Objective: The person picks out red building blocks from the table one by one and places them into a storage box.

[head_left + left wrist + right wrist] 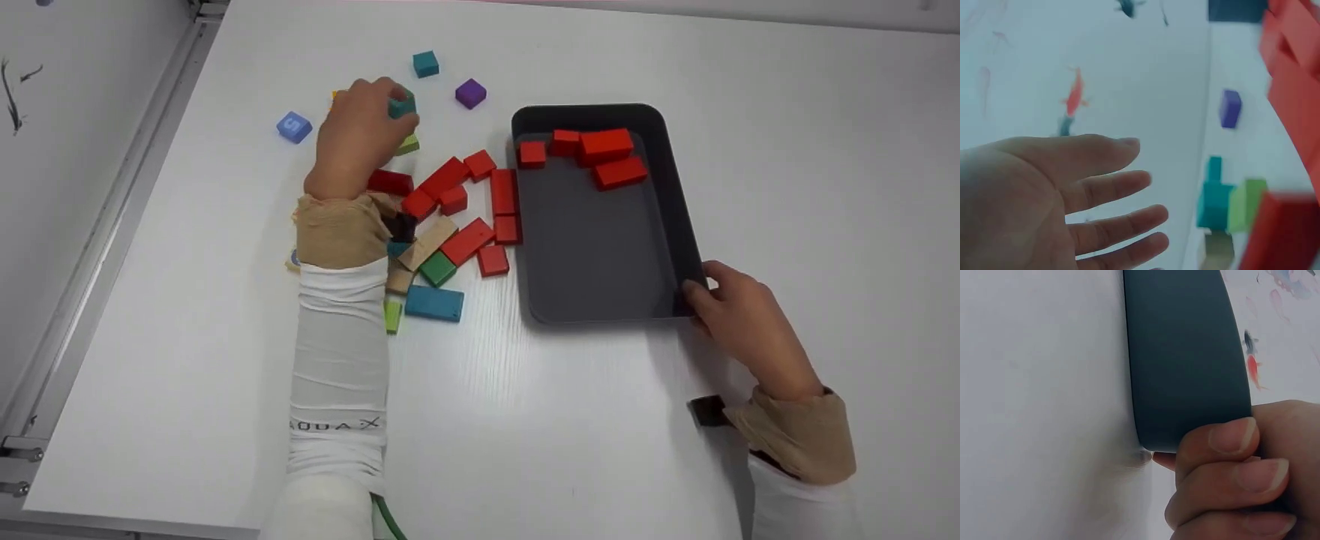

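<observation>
My left hand (360,131) hovers over the loose blocks on the left, its thumb and forefinger near a teal block (403,105). The left wrist view shows its fingers (1120,228) relaxed and spread, with nothing held. Beside that block lies a lime green block (1247,203), and a red block (1280,233) is closer to the camera. My right hand (739,315) grips the near right corner of a dark grey tray (600,255), thumb inside the rim. Curled fingers (1230,478) show around the tray's corner in the right wrist view. Several red blocks (606,146) sit at the tray's far end.
Several red blocks (469,241) are clustered along the tray's left side, mixed with a wooden block (429,244), a green block (438,268) and a blue block (435,304). Farther out lie a purple block (471,94), a small teal cube (425,64) and a blue numbered cube (294,127).
</observation>
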`<state>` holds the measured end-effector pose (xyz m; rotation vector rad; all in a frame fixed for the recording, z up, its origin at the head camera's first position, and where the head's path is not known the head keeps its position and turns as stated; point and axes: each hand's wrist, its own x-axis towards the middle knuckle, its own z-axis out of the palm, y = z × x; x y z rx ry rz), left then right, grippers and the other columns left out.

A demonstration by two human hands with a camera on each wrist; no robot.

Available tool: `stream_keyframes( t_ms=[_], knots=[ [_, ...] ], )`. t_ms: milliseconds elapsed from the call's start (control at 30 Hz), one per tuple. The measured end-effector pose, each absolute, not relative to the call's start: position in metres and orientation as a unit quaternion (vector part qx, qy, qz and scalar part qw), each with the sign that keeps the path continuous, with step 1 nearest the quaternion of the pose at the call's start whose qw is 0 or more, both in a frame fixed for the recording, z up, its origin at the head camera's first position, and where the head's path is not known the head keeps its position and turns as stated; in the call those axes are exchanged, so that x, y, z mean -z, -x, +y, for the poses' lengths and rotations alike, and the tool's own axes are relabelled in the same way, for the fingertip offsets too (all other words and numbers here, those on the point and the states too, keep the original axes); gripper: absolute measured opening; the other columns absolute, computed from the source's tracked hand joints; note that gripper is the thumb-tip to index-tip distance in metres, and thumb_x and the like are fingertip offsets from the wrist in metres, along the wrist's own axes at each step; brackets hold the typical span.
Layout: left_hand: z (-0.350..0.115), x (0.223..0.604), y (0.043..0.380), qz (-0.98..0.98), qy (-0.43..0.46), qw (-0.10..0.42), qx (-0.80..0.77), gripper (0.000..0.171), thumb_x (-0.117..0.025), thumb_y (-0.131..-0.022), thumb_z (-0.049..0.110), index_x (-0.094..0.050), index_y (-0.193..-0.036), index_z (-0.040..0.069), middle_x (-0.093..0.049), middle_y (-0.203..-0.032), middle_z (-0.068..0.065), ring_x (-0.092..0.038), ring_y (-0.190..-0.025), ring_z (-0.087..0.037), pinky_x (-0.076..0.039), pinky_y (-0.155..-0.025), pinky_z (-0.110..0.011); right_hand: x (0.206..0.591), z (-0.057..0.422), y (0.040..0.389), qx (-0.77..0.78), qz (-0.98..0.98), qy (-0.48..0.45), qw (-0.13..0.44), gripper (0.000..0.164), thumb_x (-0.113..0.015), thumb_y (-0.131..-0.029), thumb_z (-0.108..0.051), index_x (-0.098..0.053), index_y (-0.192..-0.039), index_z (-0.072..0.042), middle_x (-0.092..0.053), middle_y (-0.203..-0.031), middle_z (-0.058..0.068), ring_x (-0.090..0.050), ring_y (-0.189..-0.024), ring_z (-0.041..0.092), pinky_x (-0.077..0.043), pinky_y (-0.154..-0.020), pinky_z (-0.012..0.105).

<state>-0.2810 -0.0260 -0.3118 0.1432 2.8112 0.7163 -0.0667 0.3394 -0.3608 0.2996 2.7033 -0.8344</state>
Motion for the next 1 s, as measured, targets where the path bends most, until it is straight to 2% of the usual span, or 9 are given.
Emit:
stream_keyframes(
  t_ms=[200,433,533,767,1000],
  knots=[
    [-0.048,0.325,0.287,0.960,-0.013,0.103,-0.261,0.047,-0.052,-0.096,0.028,-0.049,-0.140,0.011,-0.047,-0.139,-0.013,-0.039,-0.129,-0.028,-0.046,-0.097,-0.039,0.359,0.341,0.068,0.282,0.943,-0.104,0.142,0.042,-0.037,-0.102,-0.031,-0.050,-0.128,0.000,-0.059,-0.068,0.006,-0.052,-0.060,0.015,-0.042,-0.053,0.027],
    [-0.061,0.340,0.296,0.962,0.021,0.147,-0.230,0.053,-0.060,-0.091,0.030,-0.048,-0.140,0.015,-0.038,-0.142,-0.018,-0.033,-0.130,-0.031,-0.044,-0.099,-0.043,0.362,0.342,0.068,0.281,0.943,-0.104,0.141,0.043,-0.037,-0.103,-0.030,-0.050,-0.128,0.002,-0.060,-0.069,0.005,-0.052,-0.059,0.013,-0.041,-0.052,0.027],
    [-0.065,0.341,0.298,0.960,0.035,0.158,-0.230,0.057,-0.062,-0.090,0.030,-0.044,-0.143,0.016,-0.035,-0.145,-0.018,-0.030,-0.132,-0.031,-0.042,-0.102,-0.044,0.363,0.343,0.068,0.279,0.944,-0.101,0.140,0.043,-0.038,-0.103,-0.031,-0.050,-0.128,0.001,-0.060,-0.067,0.005,-0.052,-0.058,0.013,-0.041,-0.053,0.026],
    [-0.074,0.342,0.300,0.952,0.040,0.169,-0.252,0.062,-0.061,-0.091,0.025,-0.036,-0.147,0.016,-0.035,-0.147,-0.016,-0.034,-0.131,-0.030,-0.045,-0.101,-0.041,0.364,0.344,0.068,0.287,0.942,-0.102,0.142,0.042,-0.037,-0.103,-0.032,-0.051,-0.125,0.001,-0.059,-0.068,0.005,-0.052,-0.058,0.013,-0.041,-0.052,0.027],
    [-0.074,0.344,0.301,0.936,0.053,0.199,-0.286,0.065,-0.066,-0.089,0.017,-0.037,-0.148,0.020,-0.040,-0.148,-0.009,-0.039,-0.131,-0.028,-0.045,-0.101,-0.039,0.363,0.345,0.067,0.290,0.940,-0.105,0.144,0.042,-0.037,-0.103,-0.032,-0.050,-0.126,0.001,-0.058,-0.066,0.004,-0.051,-0.058,0.013,-0.040,-0.051,0.027]
  ],
)
